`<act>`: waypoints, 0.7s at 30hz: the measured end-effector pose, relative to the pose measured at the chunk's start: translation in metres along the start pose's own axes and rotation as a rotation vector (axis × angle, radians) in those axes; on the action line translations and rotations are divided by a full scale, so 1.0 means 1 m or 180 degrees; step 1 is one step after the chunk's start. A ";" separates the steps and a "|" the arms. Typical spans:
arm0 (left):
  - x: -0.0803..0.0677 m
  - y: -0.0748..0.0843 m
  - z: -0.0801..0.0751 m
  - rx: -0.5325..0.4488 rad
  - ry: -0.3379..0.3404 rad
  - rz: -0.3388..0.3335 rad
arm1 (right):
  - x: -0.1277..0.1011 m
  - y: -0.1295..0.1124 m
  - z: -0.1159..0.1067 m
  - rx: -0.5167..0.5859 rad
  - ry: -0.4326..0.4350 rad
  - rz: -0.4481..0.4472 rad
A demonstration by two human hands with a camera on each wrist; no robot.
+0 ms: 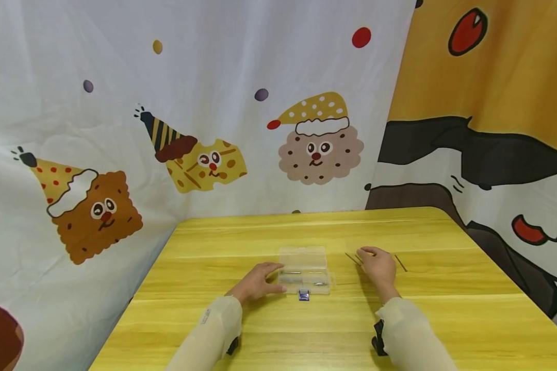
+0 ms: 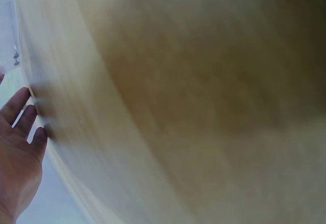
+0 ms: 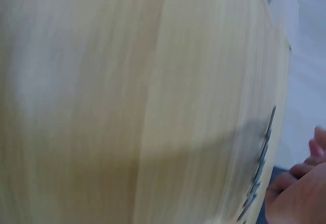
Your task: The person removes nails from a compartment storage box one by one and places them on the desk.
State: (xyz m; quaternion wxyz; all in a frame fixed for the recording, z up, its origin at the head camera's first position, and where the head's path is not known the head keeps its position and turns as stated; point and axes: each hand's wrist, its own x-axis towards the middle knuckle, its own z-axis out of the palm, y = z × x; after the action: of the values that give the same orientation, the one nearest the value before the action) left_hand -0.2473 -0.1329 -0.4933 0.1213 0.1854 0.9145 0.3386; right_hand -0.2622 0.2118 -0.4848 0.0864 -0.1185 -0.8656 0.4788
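A clear plastic box (image 1: 328,278) lies with its lid (image 1: 302,256) folded back; a thin metal piece and a small metal piece lie inside. My left hand (image 1: 258,282) is at the box's left end, fingers and thumb spread with their tips at its edge. In the left wrist view, its fingers are extended. My right hand (image 1: 379,267) is over several thin dark metal rods (image 3: 264,145) on the table, its fingers loosely bent. Rod ends (image 1: 400,263) show on both sides of it in the head view. Nothing shows between its fingers.
A small blue-and-clear piece (image 1: 304,295) sits at the box's front edge. The yellow wood-grain table (image 1: 325,335) ends at the back against a white curtain (image 1: 223,62) printed with cartoon snacks.
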 end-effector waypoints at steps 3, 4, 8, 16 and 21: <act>0.000 0.001 -0.001 -0.0004 0.0000 0.0008 | 0.001 -0.008 0.013 0.0114 -0.0264 -0.0192; -0.001 0.001 -0.001 -0.0002 0.0000 0.0007 | 0.000 -0.011 0.018 0.0114 -0.0343 -0.0258; -0.001 0.001 -0.001 0.0005 0.0007 -0.0006 | -0.002 -0.023 0.036 0.0022 -0.0592 -0.0468; 0.000 0.000 -0.001 0.0001 0.0012 -0.0039 | -0.011 -0.040 0.064 -0.0155 -0.0985 -0.0824; 0.000 0.001 -0.001 0.0031 0.0039 -0.0039 | -0.016 -0.045 0.074 -0.0238 -0.1119 -0.0919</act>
State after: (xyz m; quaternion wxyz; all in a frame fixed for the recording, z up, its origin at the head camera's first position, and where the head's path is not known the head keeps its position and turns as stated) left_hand -0.2474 -0.1330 -0.4923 0.1169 0.1783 0.9179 0.3346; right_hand -0.2715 0.1240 -0.4860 -0.0025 0.0886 -0.8925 0.4423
